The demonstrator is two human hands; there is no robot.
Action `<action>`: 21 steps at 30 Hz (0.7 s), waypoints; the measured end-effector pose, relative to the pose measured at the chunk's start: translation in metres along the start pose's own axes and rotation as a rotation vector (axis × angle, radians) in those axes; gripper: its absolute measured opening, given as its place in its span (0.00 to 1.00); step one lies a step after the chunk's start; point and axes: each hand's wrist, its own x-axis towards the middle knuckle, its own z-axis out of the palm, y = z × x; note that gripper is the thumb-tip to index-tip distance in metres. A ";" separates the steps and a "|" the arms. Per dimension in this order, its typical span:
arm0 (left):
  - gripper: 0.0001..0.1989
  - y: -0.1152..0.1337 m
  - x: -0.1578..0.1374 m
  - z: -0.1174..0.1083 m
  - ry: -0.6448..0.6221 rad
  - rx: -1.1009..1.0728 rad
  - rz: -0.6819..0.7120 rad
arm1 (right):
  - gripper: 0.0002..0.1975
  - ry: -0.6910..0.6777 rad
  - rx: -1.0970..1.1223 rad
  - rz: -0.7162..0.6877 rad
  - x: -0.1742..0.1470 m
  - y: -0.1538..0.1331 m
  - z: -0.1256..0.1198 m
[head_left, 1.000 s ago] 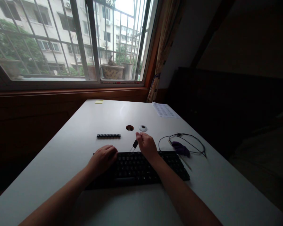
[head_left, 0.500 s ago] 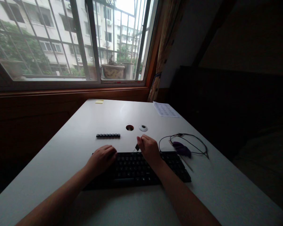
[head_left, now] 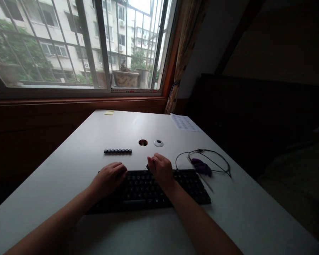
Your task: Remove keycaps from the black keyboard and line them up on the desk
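A black keyboard (head_left: 140,187) lies across the front of the white desk. My left hand (head_left: 112,177) grips its upper left part, with fingers curled over the back edge. Closed above the keyboard's back edge, my right hand (head_left: 161,170) pinches a small black tool (head_left: 148,167) with a thin wire end, which looks like a keycap puller. Most of that tool is hidden by the fingers. Behind the keyboard sits a row of loose black keycaps (head_left: 117,151).
A coiled black cable (head_left: 225,159), a purple cloth-like item (head_left: 201,166) and a thin stick (head_left: 207,184) lie at the right. Farther back are a cable hole (head_left: 143,142), its round cover (head_left: 158,142), a printed sheet (head_left: 184,123) and a yellow note (head_left: 108,112).
The whole view has shifted slightly, so the desk items appear a little farther left. My right hand has turned and lowered slightly toward the keyboard, hiding more of the small tool.
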 end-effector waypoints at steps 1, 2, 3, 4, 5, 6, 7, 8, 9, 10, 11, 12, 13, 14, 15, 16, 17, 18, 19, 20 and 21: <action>0.07 0.000 0.000 0.000 0.002 0.000 0.001 | 0.19 -0.006 -0.001 0.001 0.000 -0.001 0.000; 0.07 -0.001 0.000 0.000 0.002 0.000 0.003 | 0.19 -0.010 0.002 0.004 0.000 -0.001 0.000; 0.07 -0.001 0.000 0.000 0.003 0.000 0.005 | 0.19 -0.012 0.008 0.012 0.000 -0.001 0.000; 0.07 -0.001 0.000 0.000 0.000 0.000 0.006 | 0.19 -0.012 0.018 0.023 0.000 0.000 0.000; 0.07 -0.001 0.000 0.000 -0.002 -0.002 0.007 | 0.20 -0.010 0.031 0.040 0.000 0.000 0.000; 0.07 -0.001 0.000 0.000 -0.006 -0.005 0.009 | 0.20 -0.007 0.046 0.062 0.000 0.001 0.000; 0.07 -0.001 0.000 0.001 -0.008 -0.008 0.010 | 0.20 -0.002 0.063 0.090 0.001 0.002 0.000; 0.07 -0.001 0.000 0.001 -0.008 -0.010 0.009 | 0.20 0.004 0.080 0.123 0.001 0.003 0.000; 0.06 -0.002 0.000 0.001 -0.008 -0.011 0.008 | 0.21 0.009 0.095 0.158 0.001 0.005 0.001; 0.06 -0.002 0.000 0.001 -0.008 -0.012 0.008 | 0.21 0.014 0.109 0.192 0.001 0.006 0.002; 0.06 -0.002 0.000 0.001 -0.007 -0.013 0.007 | 0.21 0.018 0.119 0.224 0.001 0.007 0.003; 0.06 -0.002 -0.001 0.001 -0.009 -0.013 0.004 | 0.21 0.022 0.126 0.250 0.002 0.008 0.005; 0.06 -0.002 -0.001 0.001 -0.012 -0.012 0.003 | 0.21 0.024 0.132 0.271 0.002 0.009 0.006; 0.06 -0.002 -0.001 0.000 -0.017 -0.010 0.003 | 0.21 0.025 0.140 0.288 0.002 0.011 0.007; 0.06 -0.002 -0.001 0.000 -0.021 -0.007 0.003 | 0.21 0.028 0.150 0.305 0.002 0.012 0.008; 0.06 -0.001 0.000 0.000 -0.025 -0.004 0.003 | 0.21 0.030 0.161 0.326 0.002 0.013 0.009; 0.07 -0.001 0.000 0.000 -0.025 -0.001 0.004 | 0.21 0.032 0.175 0.351 0.002 0.015 0.010; 0.07 0.000 0.000 -0.001 -0.026 0.001 0.006 | 0.21 0.035 0.189 0.377 0.003 0.016 0.011; 0.07 0.000 0.000 -0.001 -0.025 0.001 0.007 | 0.21 0.039 0.201 0.400 0.003 0.017 0.011; 0.07 0.000 0.000 0.000 -0.025 0.001 0.009 | 0.21 0.043 0.210 0.416 0.003 0.018 0.011; 0.07 0.000 0.000 0.000 -0.025 0.001 0.011 | 0.21 0.044 0.217 0.420 0.003 0.018 0.011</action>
